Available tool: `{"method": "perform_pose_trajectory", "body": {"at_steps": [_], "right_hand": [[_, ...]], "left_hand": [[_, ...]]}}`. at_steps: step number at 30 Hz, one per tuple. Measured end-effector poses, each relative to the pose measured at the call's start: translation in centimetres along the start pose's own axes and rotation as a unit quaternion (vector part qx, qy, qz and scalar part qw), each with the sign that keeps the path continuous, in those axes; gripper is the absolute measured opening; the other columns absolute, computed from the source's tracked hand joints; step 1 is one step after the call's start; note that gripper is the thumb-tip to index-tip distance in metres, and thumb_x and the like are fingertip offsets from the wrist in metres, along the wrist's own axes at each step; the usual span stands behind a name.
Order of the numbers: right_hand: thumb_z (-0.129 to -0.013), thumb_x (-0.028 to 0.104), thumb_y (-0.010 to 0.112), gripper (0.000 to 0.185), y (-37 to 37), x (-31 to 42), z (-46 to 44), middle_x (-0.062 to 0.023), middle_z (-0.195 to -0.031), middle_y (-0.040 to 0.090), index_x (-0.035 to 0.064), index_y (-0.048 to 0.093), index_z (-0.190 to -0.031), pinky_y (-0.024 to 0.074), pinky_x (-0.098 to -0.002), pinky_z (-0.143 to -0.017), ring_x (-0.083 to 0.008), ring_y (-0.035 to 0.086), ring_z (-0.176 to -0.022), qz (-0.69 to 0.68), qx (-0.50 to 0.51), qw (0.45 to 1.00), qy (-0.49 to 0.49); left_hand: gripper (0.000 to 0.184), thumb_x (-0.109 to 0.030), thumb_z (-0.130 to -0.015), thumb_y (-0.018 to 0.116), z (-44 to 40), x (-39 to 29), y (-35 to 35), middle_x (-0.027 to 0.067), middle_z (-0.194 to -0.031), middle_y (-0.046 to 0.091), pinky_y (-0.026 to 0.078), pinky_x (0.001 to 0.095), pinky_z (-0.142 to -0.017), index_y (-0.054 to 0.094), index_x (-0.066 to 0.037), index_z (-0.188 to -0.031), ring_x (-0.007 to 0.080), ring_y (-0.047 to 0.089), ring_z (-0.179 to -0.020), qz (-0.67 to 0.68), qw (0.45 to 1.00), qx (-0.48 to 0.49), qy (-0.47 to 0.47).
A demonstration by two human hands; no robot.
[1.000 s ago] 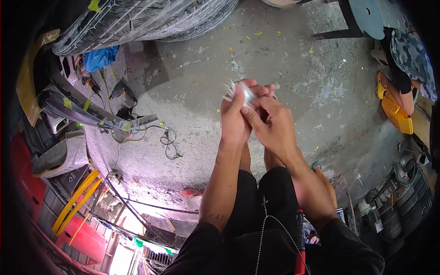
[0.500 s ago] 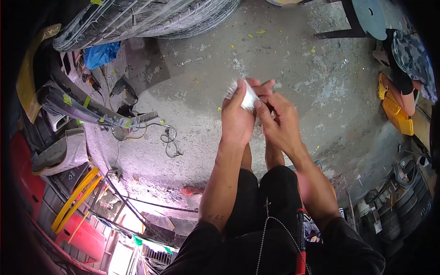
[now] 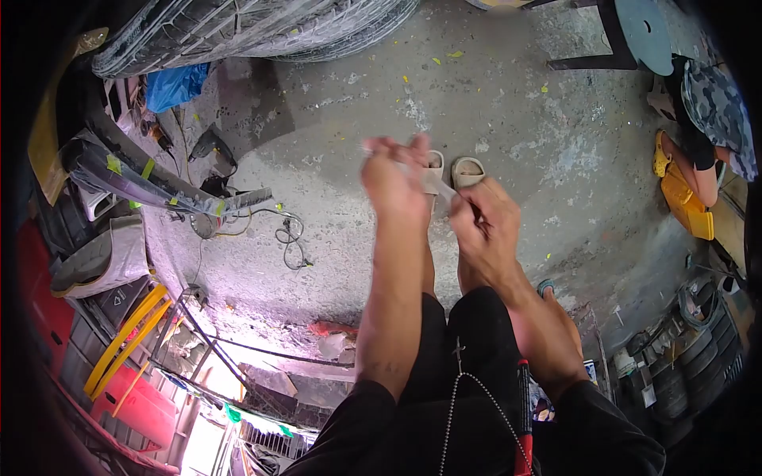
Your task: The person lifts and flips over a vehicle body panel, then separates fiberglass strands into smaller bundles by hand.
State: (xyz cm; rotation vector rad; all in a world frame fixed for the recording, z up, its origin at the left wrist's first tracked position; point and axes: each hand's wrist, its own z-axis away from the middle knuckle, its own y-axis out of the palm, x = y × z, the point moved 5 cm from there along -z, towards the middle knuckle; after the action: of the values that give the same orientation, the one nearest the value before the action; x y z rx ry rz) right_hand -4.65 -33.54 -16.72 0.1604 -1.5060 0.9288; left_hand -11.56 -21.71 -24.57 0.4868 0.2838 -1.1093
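A small whitish, blurred piece (image 3: 439, 186) stretches between my two hands above the floor. My right hand (image 3: 486, 224) pinches its lower right end between thumb and curled fingers. Up and to the left of it, my left hand (image 3: 397, 178) is smeared by motion; its fingers are near the other end of the piece, and I cannot make out whether they grip it. Beyond the hands, my feet in beige sandals (image 3: 467, 170) rest on the concrete.
Large tires (image 3: 262, 32) lie at the upper left. A blue bag (image 3: 176, 87), a long dark curved part (image 3: 119, 170) and a cable (image 3: 292, 242) are at the left. A person's leg (image 3: 692, 170) shows at the right, below a round grey seat (image 3: 644, 36).
My left hand has moved left, away from my right hand, and its fingers have lifted. The white piece now looks narrower between the hands. Both sandals have come into view.
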Motion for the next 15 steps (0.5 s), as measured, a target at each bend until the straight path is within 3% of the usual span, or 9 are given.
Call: {"method": "perform_pose_trajectory", "body": {"at_steps": [1, 3, 5, 7, 8, 9, 10, 12, 15], "right_hand": [[-0.08, 0.007, 0.062, 0.006, -0.4, 0.2, 0.6, -0.009, -0.067, 0.052, 0.0005, 0.062, -0.08, 0.0394, -0.0304, -0.05, -0.0181, 0.051, -0.056, 0.0, -0.001, 1.0, -0.002], [-0.084, 0.007, 0.061, 0.008, -1.1, -0.8, 1.3, -0.005, -0.067, 0.05, -0.0005, 0.062, -0.08, 0.036, -0.0264, -0.051, -0.0116, 0.048, -0.058, -0.077, 0.003, 0.99, 0.115], [-0.087, 0.008, 0.06, 0.011, -1.5, -1.3, 2.1, -0.0021, -0.069, 0.05, -0.0002, 0.063, -0.081, 0.0341, -0.0245, -0.052, -0.0083, 0.046, -0.061, -0.106, -0.003, 0.984, 0.144], [-0.087, 0.005, 0.059, 0.008, -0.1, -4.5, 3.8, -0.0018, -0.072, 0.052, 0.0002, 0.062, -0.083, 0.0361, -0.0241, -0.054, -0.0082, 0.047, -0.064, -0.268, -0.063, 0.93, 0.245], [-0.085, 0.004, 0.06, 0.004, 0.1, -5.5, 4.4, -0.002, -0.073, 0.054, 0.0006, 0.062, -0.085, 0.0394, -0.0237, -0.057, -0.0086, 0.05, -0.066, -0.279, -0.059, 0.927, 0.243], [-0.083, 0.003, 0.061, 0.004, -1.2, -3.2, 3.1, -0.0029, -0.073, 0.057, 0.002, 0.063, -0.087, 0.0429, -0.0248, -0.06, -0.0093, 0.054, -0.069, -0.172, -0.047, 0.971, 0.16], [-0.082, 0.004, 0.061, 0.006, -1.1, -3.7, 3.5, -0.0054, -0.074, 0.06, 0.0038, 0.064, -0.087, 0.0451, -0.0268, -0.061, -0.0119, 0.057, -0.069, -0.168, -0.033, 0.971, 0.166], [-0.084, 0.011, 0.061, 0.009, -1.1, -3.2, 3.2, -0.0123, -0.075, 0.059, 0.0022, 0.063, -0.088, 0.0451, -0.0332, -0.062, -0.0224, 0.057, -0.068, -0.134, -0.029, 0.985, 0.107], [-0.09, 0.017, 0.06, 0.018, -0.7, -3.2, 2.7, -0.0102, -0.076, 0.055, -0.0007, 0.06, -0.093, 0.0427, -0.0304, -0.064, -0.0168, 0.053, -0.071, -0.178, -0.045, 0.977, 0.112]], "left_hand": [[0.02, -0.014, -0.099, 0.037, -0.6, -0.9, -0.3, 0.005, -0.066, 0.045, 0.051, 0.0412, -0.081, 0.047, -0.005, -0.084, 0.0269, 0.061, -0.076, 0.001, 1.0, 0.002, 0.0], [0.016, -0.012, -0.098, 0.041, -1.6, -2.6, 1.1, 0.0053, -0.073, 0.047, 0.052, 0.0399, -0.079, 0.047, -0.005, -0.085, 0.0247, 0.059, -0.074, -0.047, 0.991, 0.123, 0.012], [0.012, -0.013, -0.097, 0.044, -1.0, -2.5, 1.1, 0.0052, -0.075, 0.048, 0.051, 0.0416, -0.078, 0.048, -0.006, -0.088, 0.0245, 0.057, -0.075, -0.096, 0.981, 0.167, 0.012], [0.011, -0.016, -0.096, 0.048, -0.3, -2.7, 0.3, 0.0055, -0.079, 0.05, 0.05, 0.0431, -0.077, 0.05, -0.006, -0.09, 0.0239, 0.056, -0.077, -0.174, 0.96, 0.218, 0.024], [0.013, -0.017, -0.095, 0.05, -0.4, -2.1, -0.6, 0.006, -0.08, 0.051, 0.05, 0.0429, -0.077, 0.051, -0.005, -0.089, 0.0235, 0.056, -0.076, -0.197, 0.95, 0.241, 0.019], [0.016, -0.02, -0.094, 0.053, -0.3, -1.7, -1.1, 0.0056, -0.081, 0.051, 0.049, 0.042, -0.079, 0.052, -0.005, -0.088, 0.0213, 0.055, -0.076, -0.233, 0.946, 0.221, 0.033], [0.013, -0.019, -0.095, 0.052, 0.2, -1.3, -1.8, 0.0054, -0.085, 0.053, 0.048, 0.0418, -0.081, 0.054, -0.007, -0.092, 0.0194, 0.055, -0.079, -0.239, 0.933, 0.268, 0.009], [0.016, -0.021, -0.097, 0.049, 0.1, -0.3, -3.3, 0.0053, -0.097, 0.056, 0.048, 0.0411, -0.084, 0.055, -0.007, -0.101, 0.0188, 0.056, -0.094, -0.263, 0.932, 0.249, 0.003], [0.024, -0.025, -0.098, 0.049, 1.1, 1.6, -2.7, 0.008, -0.102, 0.055, 0.047, 0.044, -0.088, 0.052, -0.004, -0.108, 0.0217, 0.055, -0.099, -0.242, 0.927, 0.287, -0.005]]}}
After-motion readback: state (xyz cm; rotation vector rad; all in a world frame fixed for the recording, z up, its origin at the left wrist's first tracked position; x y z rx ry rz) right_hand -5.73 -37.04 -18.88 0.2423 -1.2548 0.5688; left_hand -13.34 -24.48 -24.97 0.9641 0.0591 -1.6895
